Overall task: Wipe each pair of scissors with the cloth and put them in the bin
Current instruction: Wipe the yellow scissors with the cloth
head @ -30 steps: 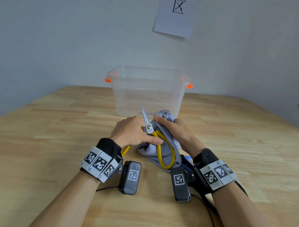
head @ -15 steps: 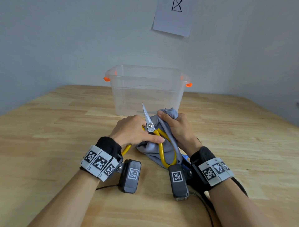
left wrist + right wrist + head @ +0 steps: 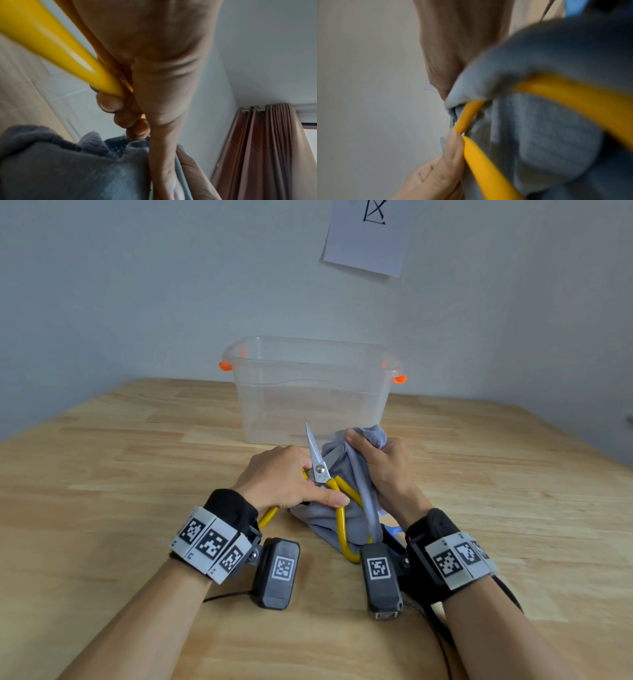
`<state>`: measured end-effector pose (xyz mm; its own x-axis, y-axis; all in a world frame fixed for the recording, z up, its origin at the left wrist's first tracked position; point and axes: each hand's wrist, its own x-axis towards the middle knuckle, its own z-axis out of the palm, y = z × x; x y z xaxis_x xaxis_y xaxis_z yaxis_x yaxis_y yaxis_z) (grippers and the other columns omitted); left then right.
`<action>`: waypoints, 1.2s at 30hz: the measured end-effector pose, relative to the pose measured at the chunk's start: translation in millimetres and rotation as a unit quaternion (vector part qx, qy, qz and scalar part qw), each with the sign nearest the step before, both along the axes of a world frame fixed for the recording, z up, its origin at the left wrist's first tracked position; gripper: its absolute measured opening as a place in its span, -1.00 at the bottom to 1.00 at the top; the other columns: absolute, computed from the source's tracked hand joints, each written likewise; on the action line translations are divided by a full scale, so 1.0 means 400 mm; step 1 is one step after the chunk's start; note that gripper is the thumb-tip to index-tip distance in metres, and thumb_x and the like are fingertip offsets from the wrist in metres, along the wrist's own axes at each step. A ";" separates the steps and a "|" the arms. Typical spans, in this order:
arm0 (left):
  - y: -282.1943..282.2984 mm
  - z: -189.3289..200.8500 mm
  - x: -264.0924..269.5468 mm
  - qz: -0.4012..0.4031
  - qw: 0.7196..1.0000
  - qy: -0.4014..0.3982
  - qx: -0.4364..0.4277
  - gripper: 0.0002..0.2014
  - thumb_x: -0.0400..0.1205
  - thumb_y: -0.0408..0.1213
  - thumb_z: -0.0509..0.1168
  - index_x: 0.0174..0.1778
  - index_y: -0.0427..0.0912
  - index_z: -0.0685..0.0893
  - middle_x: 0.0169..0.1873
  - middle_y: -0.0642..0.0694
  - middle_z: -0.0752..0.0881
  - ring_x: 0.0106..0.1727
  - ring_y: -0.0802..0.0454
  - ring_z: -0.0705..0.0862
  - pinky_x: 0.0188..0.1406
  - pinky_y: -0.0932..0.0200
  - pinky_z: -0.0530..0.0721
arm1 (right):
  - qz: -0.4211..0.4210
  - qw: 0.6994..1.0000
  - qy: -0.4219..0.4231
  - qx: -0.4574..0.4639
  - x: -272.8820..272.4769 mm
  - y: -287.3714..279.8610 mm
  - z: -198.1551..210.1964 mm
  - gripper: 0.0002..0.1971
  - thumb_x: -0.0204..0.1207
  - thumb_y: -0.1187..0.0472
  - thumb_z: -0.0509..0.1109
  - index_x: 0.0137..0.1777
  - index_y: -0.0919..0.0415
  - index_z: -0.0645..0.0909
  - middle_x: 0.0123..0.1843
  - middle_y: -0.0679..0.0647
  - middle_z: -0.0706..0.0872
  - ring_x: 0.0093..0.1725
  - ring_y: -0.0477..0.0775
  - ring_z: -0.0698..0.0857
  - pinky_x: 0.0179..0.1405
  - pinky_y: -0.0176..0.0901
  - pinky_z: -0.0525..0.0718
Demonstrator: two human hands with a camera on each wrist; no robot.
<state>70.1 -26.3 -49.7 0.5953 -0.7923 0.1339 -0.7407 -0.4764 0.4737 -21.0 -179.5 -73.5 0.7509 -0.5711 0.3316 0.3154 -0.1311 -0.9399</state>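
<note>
Yellow-handled scissors (image 3: 322, 470) point up and away, blades slightly apart, just in front of the clear bin (image 3: 311, 392). My left hand (image 3: 287, 481) grips one yellow handle (image 3: 56, 54), thumb lying across near the pivot. My right hand (image 3: 380, 463) clutches the grey cloth (image 3: 356, 494) bunched around one blade. The cloth (image 3: 547, 121) drapes over the other yellow handle loop (image 3: 488, 162). In the left wrist view the cloth (image 3: 68, 169) fills the lower part.
The clear bin with orange latches (image 3: 225, 366) stands on the wooden table (image 3: 102, 474) toward the wall. A blue object (image 3: 392, 534) peeks out beneath my right wrist. A paper sheet (image 3: 368, 234) hangs on the wall.
My right hand with the cloth has slid a little up and away along the blade. The left hand and scissors have hardly moved.
</note>
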 end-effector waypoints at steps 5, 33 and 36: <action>-0.002 -0.007 0.004 -0.001 1.000 0.002 0.007 -0.22 0.11 0.55 0.46 -0.25 -0.19 0.74 -0.55 0.07 0.47 -0.45 0.08 0.44 -0.37 0.10 0.33 | 0.000 1.000 0.008 -0.010 -0.005 0.006 0.006 -0.55 0.63 0.05 0.42 -0.03 0.56 0.73 -0.05 0.51 0.78 -0.01 0.62 0.73 0.08 0.49 0.67; -0.001 -0.019 0.031 -0.017 0.999 0.048 -0.016 -0.24 -0.05 0.62 0.39 -0.46 -0.07 0.49 -0.58 0.05 0.45 -0.47 0.09 0.44 -0.36 0.04 0.31 | 0.130 0.983 0.126 0.004 -0.036 0.007 0.031 -0.47 0.53 0.06 0.46 0.20 0.61 0.63 0.17 0.61 0.67 0.16 0.55 0.69 0.33 0.42 0.59; -0.001 -0.016 0.024 -0.016 0.999 0.046 -0.010 -0.31 0.07 0.53 0.48 -0.47 -0.05 0.47 -0.60 0.09 0.43 -0.48 0.10 0.43 -0.36 0.05 0.32 | 0.121 0.985 0.123 0.006 -0.037 0.013 0.031 -0.31 0.41 -0.04 0.56 0.17 0.68 0.58 0.17 0.70 0.60 0.05 0.51 0.68 0.25 0.37 0.61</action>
